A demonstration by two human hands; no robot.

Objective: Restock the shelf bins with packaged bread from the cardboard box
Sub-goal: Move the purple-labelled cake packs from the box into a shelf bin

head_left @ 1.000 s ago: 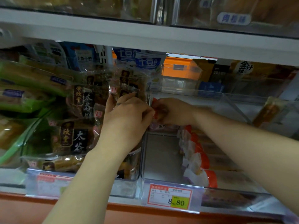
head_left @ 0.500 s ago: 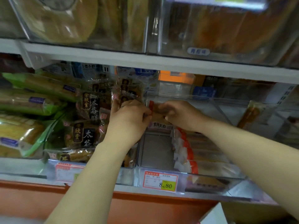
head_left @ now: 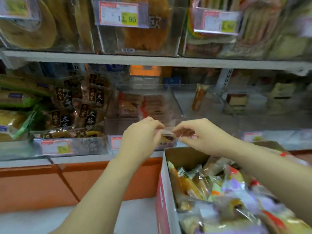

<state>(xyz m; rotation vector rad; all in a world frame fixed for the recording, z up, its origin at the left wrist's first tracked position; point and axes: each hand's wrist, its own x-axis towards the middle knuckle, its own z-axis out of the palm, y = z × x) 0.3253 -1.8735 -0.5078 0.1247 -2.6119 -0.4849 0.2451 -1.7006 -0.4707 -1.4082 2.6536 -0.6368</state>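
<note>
Pack: we see one small clear-wrapped pack (head_left: 166, 136) of bread held in the air between the two hands, just in front of the lower shelf's edge and above the near corner of the box.
Long axis: it appears to run left to right, from one hand to the other. The blur leaves its exact outline unclear.
Left hand: the left hand (head_left: 141, 135) pinches the pack's left end, with its fingertips (head_left: 159, 127) curled over the top of the wrap.
Right hand: the right hand (head_left: 202, 137) pinches the right end in the same way, so neither hand is nearer than the other.
Bin: the clear bin (head_left: 176, 105) lies straight ahead of the pack and slightly above it. Its front half is open floor.
Stock: a few packs (head_left: 135, 105) stand at the bin's rear.
Heading: we judge that the move runs forward, over the bin's front lip, and the crosswise axis may need to be turned to line up with the bin's depth.
Box: the cardboard box (head_left: 185, 157) sits below the right forearm, full of mixed packs.
Neighbour: the dark packs (head_left: 76, 107) fill the bin to the left.
</note>
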